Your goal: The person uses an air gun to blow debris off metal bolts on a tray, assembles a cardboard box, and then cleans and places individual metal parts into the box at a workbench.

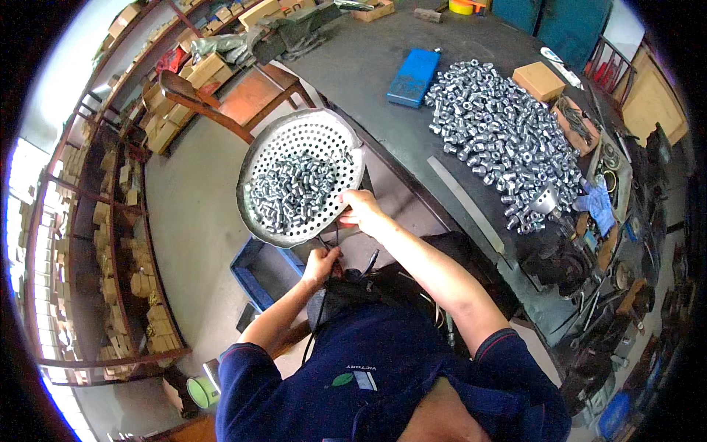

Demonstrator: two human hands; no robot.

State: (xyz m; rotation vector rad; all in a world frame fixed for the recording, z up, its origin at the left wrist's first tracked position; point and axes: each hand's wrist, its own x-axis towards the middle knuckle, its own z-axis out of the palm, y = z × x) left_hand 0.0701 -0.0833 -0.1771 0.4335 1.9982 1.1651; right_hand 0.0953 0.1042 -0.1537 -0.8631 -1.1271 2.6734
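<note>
A round, perforated metal pan (294, 136) is held out in front of me, off the left edge of the workbench. Inside it lies a heap of small shiny metal fittings (291, 190), with bare holes around them. My right hand (361, 209) grips the pan's near right rim, thumb on the inside. Just below the near rim, my left hand (322, 267) is closed; a dark, thin piece shows by its fingers, too hidden to name. On the bench to the right spreads a large pile of similar metal fittings (501, 125).
The dark workbench (361, 66) also bears a blue flat box (414, 76), a metal strip (465, 205), a cardboard box (538, 80), a perforated scoop (544, 200) and a blue cloth (598, 206). A blue bin (247, 276) stands below the pan. Beyond are a wooden chair (254, 99) and shelves (110, 221).
</note>
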